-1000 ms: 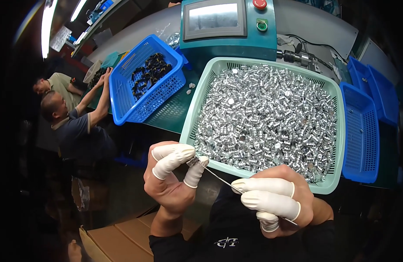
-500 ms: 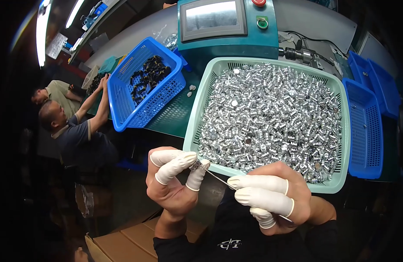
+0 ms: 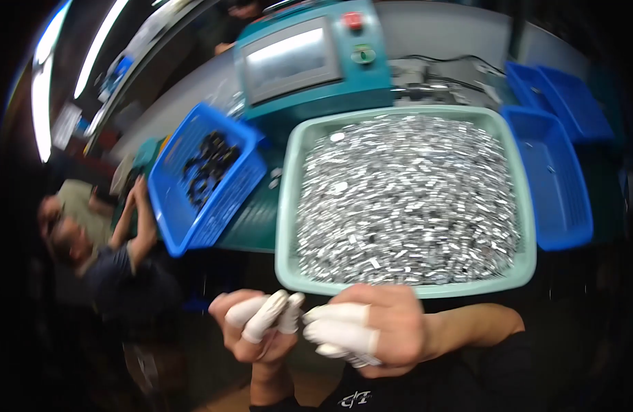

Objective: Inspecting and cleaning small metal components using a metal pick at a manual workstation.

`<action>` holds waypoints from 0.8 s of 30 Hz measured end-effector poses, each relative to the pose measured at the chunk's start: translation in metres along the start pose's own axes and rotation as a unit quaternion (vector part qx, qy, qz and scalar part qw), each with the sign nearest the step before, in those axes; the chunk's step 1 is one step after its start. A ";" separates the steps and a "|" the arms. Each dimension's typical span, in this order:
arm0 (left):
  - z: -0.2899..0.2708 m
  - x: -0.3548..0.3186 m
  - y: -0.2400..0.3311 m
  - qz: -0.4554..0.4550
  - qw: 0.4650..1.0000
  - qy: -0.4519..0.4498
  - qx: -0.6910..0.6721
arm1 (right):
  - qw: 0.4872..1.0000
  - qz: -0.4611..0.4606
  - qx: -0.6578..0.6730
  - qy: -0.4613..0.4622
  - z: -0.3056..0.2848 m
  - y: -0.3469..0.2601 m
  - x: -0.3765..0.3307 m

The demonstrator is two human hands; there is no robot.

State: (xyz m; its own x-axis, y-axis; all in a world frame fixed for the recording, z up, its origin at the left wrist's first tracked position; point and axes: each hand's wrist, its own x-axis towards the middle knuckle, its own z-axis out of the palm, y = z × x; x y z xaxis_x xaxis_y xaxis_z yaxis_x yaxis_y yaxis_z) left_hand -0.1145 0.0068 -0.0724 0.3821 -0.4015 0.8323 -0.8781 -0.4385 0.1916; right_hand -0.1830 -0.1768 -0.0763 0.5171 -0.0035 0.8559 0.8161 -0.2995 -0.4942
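My left hand (image 3: 256, 328) is closed in a pinch, white finger cots on its fingertips. Half a second ago a small metal part showed between them; motion blur now hides it. Close beside it, my right hand (image 3: 371, 329) is closed too, with white cots on its fingers. The thin metal rod seen in its grip before is hardly visible now. Both hands are just in front of the near rim of a pale green basket (image 3: 283, 226), which is heaped with small shiny metal parts (image 3: 405, 206).
On the left a blue basket (image 3: 227, 223) holds black pieces. Behind stands a teal machine (image 3: 368, 82) with a screen (image 3: 292, 58) and red button (image 3: 353, 20). Blue trays (image 3: 560, 199) lie to the right. Two people (image 3: 127, 275) are at the far left.
The whole view has swung and blurred, and the baskets sit further left in it. My hands have come closer together; the rod between them no longer shows.
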 end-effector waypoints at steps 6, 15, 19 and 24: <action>-0.019 -0.034 -0.067 0.133 0.988 -0.053 0.063 | 0.993 0.022 0.021 0.111 0.039 -0.007 0.003; 0.002 -0.027 -0.049 -0.137 0.984 0.043 -0.104 | 0.992 0.057 -0.022 0.109 0.002 -0.004 0.002; -0.006 -0.010 -0.025 -0.131 0.980 0.020 -0.151 | 0.996 0.065 0.054 0.026 -0.002 -0.011 0.000; -0.012 -0.008 -0.017 -0.144 0.976 0.044 -0.159 | 0.996 0.048 0.075 -0.008 0.009 -0.013 0.006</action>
State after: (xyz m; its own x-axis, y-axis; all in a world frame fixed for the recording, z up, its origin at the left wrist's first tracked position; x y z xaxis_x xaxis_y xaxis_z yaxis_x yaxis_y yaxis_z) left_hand -0.1063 0.0268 -0.0760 0.6118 -0.2220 0.7593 -0.7887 -0.2456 0.5636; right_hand -0.1883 -0.1645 -0.0656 0.5972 -0.0091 0.8020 0.7918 -0.1532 -0.5913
